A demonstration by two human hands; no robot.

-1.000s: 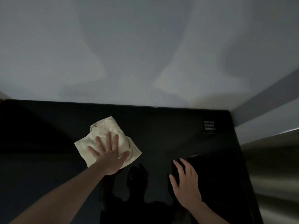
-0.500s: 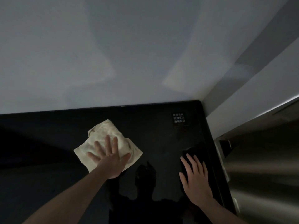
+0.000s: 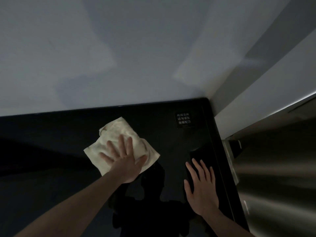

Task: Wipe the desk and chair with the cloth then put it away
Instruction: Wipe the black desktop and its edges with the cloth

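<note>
The cloth (image 3: 119,144) had slid slightly right under the flat, open left hand (image 3: 124,162). The right hand (image 3: 201,187), also open, rested on the black tabletop (image 3: 162,134); wiping seemed unfinished.

A glossy black desk (image 3: 51,168) carries a cream cloth (image 3: 119,134) and a small label (image 3: 183,119).

Sticker (image 3: 183,120) print too small to read; desk (image 3: 51,177) cut off left

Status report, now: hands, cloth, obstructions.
Left hand flat on cloth, pressing it to black desk. Right hand flat on desk, empty. Small label near far corner; nothing blocking.
</note>
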